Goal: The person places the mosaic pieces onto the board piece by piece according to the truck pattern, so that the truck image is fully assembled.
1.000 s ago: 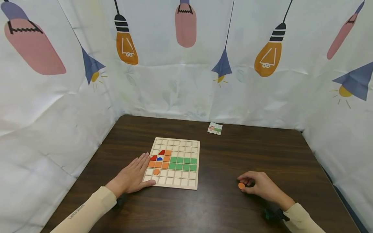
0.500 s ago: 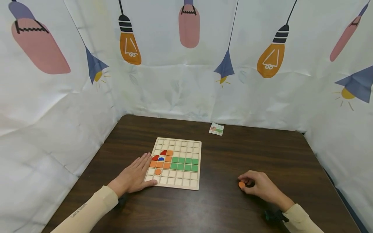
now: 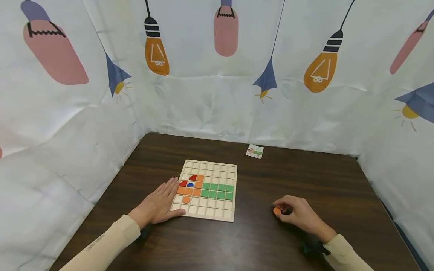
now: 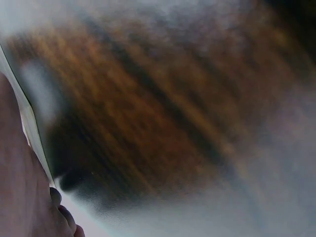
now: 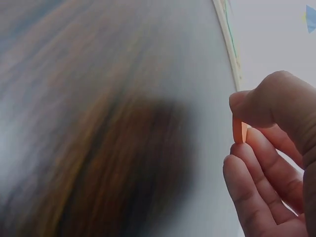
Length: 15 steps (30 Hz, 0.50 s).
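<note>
My right hand (image 3: 298,212) pinches a round orange disc (image 3: 277,211) between thumb and fingers, low over the table to the right of the board. The right wrist view shows the disc (image 5: 239,130) edge-on under the thumb. With fingers straight, my left hand (image 3: 159,203) lies along the left edge of a wooden grid board (image 3: 217,214), its thumb at the near corner. Green squares (image 3: 220,191), orange squares (image 3: 188,191), red quarter-round pieces (image 3: 193,177) and a blue half-round piece (image 3: 190,184) fill some cells. Another orange disc (image 3: 186,200) sits in a lower cell.
A small printed card (image 3: 255,151) lies near the far edge of the dark wooden table (image 3: 298,169). White curtains (image 3: 203,109) printed with lamps and bulbs enclose the table at the back and sides.
The view has swung slightly left, so the scene sits further right. My right hand has moved a little toward the board with the orange disc. My left hand stays at the board's edge.
</note>
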### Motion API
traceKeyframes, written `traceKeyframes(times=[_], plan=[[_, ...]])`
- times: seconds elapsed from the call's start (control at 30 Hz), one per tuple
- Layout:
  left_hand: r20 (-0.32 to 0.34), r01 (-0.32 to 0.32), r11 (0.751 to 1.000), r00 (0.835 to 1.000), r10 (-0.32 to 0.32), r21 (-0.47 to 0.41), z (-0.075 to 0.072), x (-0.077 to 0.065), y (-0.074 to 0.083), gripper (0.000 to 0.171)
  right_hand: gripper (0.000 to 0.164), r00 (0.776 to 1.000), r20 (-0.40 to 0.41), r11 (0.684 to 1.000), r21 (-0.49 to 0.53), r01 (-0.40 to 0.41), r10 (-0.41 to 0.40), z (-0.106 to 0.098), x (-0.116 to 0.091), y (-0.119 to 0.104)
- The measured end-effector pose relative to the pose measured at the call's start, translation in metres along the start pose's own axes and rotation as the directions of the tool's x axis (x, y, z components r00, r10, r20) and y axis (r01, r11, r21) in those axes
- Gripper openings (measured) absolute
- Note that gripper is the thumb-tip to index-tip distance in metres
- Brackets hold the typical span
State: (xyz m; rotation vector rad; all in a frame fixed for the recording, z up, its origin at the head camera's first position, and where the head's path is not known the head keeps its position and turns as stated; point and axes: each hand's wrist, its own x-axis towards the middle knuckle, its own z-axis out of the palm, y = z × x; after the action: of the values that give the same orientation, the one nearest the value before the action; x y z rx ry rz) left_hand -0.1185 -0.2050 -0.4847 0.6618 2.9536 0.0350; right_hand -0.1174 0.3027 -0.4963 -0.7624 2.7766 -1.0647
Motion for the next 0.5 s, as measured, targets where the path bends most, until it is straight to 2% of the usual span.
traceKeyframes(times=[0.5], plan=[[0.024,0.003,1.0,1.0,-0.002,-0.03,0.001,0.001,0.0,0.109,0.027,0.998,-0.043,0.998,0.035,0.051,-0.05,0.02,0.032,-0.02]])
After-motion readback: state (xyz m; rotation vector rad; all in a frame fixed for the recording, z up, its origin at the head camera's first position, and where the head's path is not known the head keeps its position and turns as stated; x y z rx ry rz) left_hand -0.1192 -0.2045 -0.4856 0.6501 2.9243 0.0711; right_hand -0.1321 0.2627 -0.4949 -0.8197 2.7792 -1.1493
